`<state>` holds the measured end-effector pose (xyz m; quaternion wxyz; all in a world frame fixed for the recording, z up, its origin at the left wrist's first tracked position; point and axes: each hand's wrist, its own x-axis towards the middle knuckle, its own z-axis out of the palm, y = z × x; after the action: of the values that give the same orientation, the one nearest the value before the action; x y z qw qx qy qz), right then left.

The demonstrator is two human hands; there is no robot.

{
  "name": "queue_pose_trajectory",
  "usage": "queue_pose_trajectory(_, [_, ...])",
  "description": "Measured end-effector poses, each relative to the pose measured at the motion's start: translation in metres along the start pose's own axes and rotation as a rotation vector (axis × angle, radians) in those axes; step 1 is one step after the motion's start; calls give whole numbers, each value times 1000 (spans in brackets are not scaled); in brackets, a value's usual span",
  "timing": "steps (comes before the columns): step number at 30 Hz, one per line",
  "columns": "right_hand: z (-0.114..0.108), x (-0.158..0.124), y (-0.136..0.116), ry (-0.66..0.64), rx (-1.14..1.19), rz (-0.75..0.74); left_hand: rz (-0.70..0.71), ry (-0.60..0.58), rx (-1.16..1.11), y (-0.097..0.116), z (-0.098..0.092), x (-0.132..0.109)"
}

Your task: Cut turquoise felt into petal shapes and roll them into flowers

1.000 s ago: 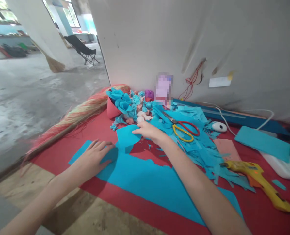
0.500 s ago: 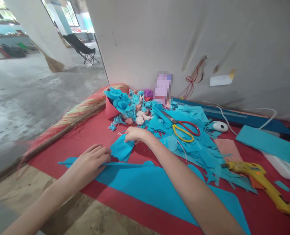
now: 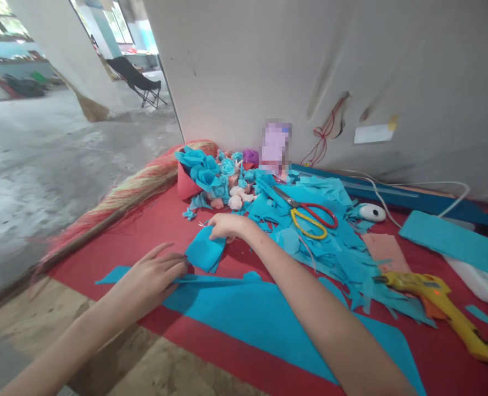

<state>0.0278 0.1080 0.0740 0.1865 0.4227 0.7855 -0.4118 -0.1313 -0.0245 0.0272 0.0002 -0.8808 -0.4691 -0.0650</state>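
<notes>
A large blue felt sheet [image 3: 269, 319] lies on the red mat [image 3: 153, 236]. My left hand [image 3: 153, 275] rests on the sheet's near left edge, fingers closed down on it with the index finger raised. My right hand [image 3: 223, 224] pinches a lifted flap of the blue felt [image 3: 205, 253], folded over toward me. Just beyond the right hand lies a heap of blue felt scraps [image 3: 322, 242] with red and yellow scissors [image 3: 310, 217] on top.
A pile of blue felt flowers [image 3: 211, 176] sits by the wall. A yellow glue gun [image 3: 445, 311] lies at the right, with a white mouse [image 3: 371, 212], a blue felt pad [image 3: 450, 242] and a pink piece [image 3: 382, 250]. A broom [image 3: 116, 201] lies along the mat's left edge.
My right hand has lifted and folded the felt flap toward me. The sheet's left edge has been drawn up under my left hand. In the last half second little has moved.
</notes>
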Motion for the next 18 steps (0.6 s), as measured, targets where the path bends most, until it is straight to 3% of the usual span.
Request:
queue_pose_trajectory(12, [-3, 12, 7, -45, 3, -71, -22, -69, 81, 1, 0, -4])
queue_pose_trajectory(18, [-1, 12, 3, -13, -30, -63, -15, -35, 96, 0, 3, -6])
